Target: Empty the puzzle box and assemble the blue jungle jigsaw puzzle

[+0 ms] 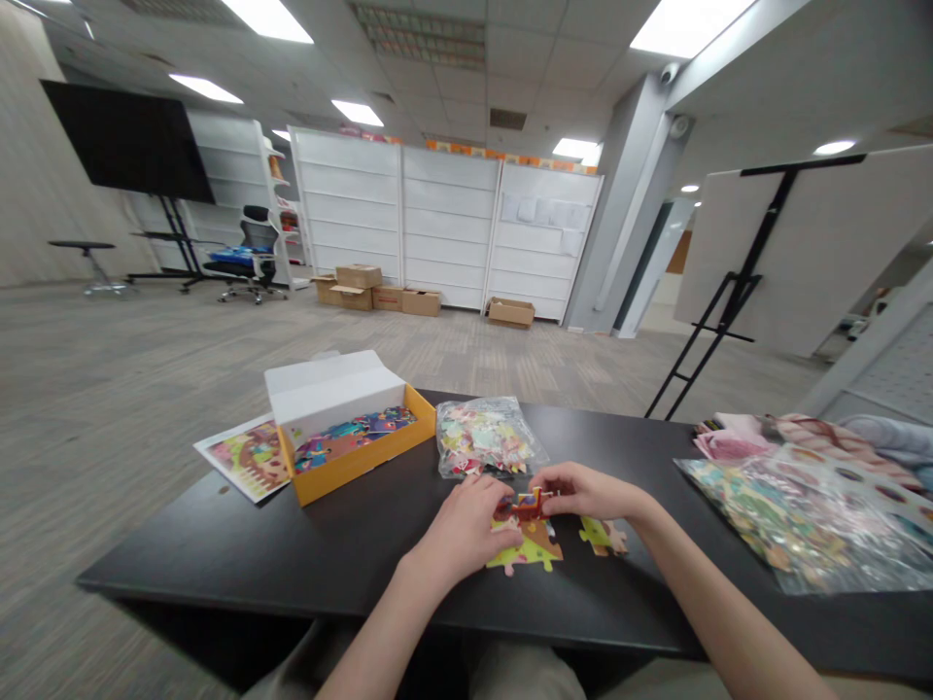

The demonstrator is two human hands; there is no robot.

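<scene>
At the lower centre of the frame, my 2 hands meet over a small joined patch of lime-green and brown cardboard jigsaw pieces [537, 546], lying flat on the black, smooth-topped counter [292, 559]. My left hand [470, 520] arches over the patch's left side, thumb down on its face and the other fingers bent beyond it; whether those fingers grip anything I cannot tell. My right hand [575, 489] comes in from the other side, thumb and forefinger seeming to pinch a red and yellow cardboard piece [532, 502] at the patch's far edge. Whether that piece is locked in is hidden by my fingers.

Just right of the patch, apart from it, lies a lime-green and pinkish-brown bit of jigsaw [604, 535]; I can't tell if it is 1 piece or more.

As I judge it, the work is at an early stage: only this 1 patch is together. Beyond my hands, near the centre of the frame, a clear plastic bag [490, 437] holds many loose pieces. Left of it stands an open yellow cardboard box with a white lid [368, 458], holding blue and purple pieces, beside a colourful printed picture sheet [252, 455].
</scene>
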